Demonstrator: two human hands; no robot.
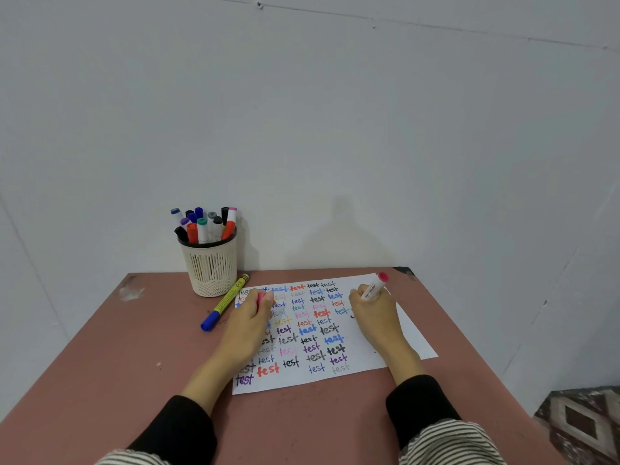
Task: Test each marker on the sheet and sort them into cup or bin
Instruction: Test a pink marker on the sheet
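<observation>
Step in hand, as judged: a pink-ended marker [375, 287] is being tested on the sheet [411, 340]. The marker is gripped in the right hand [375, 313], fingers curled round the white barrel, the pink end pointing up and away toward the far right corner of the sheet. The tip is hidden under the hand; a small dark mark is seen just left of that hand, but whether ink is being laid down cannot be told.

The left hand [250, 325] rests on the left part of the sheet, fingers closed on a small pink piece, probably the marker's cap [261, 298]; only its end shows.

The sheet lies on the reddish table [134, 357] and is largely filled with rows of "test" in many colours; blank paper is left along the right side.

The mesh cup [209, 268] stands at the far left, packed with capped markers. A yellow marker with a blue cap [225, 302] lies on the table between cup and sheet.

Next move, as judged: the word is to be read for ink strength, the cap refitted, and the marker sorted accordingly.

No bin is seen within the frame. The patterned object [580, 421] at the near right is cut off and unidentified.
</observation>
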